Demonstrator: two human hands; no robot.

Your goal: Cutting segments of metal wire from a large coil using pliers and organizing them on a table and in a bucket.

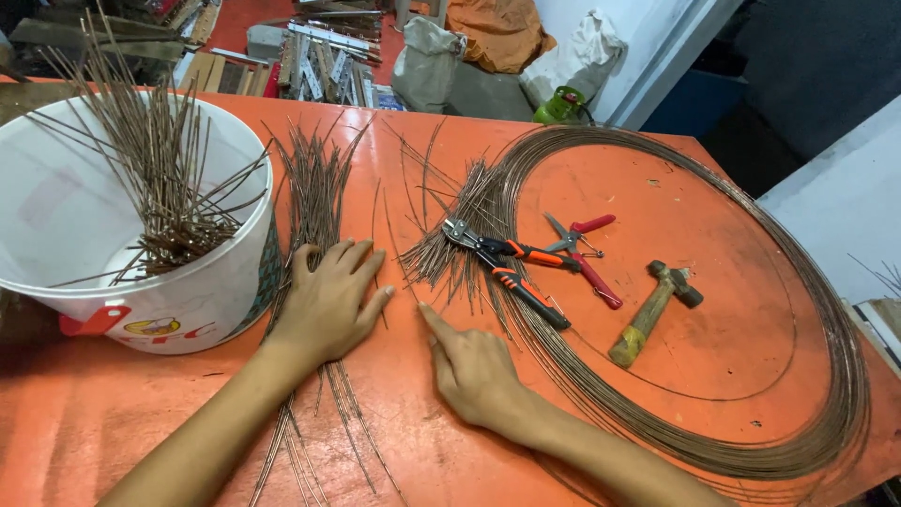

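My left hand point(328, 299) lies flat, fingers spread, on a long bundle of thin cut wire pieces point(314, 192) that runs down the orange table point(113, 413). My right hand point(469, 368) rests on the table with its index finger stretched out, pointing at the near end of a second, fanned pile of cut wires point(450, 249). Neither hand holds anything. Orange-and-black wire cutters point(507, 268) lie on that second pile, just beyond my right hand.
A white bucket point(84, 235) with several cut wires standing in it sits at the left. A large coil of wire point(807, 357) rings the right half of the table, enclosing red-handled pliers point(587, 253) and a wooden-handled hammer point(652, 312). Sacks and clutter lie beyond the far edge.
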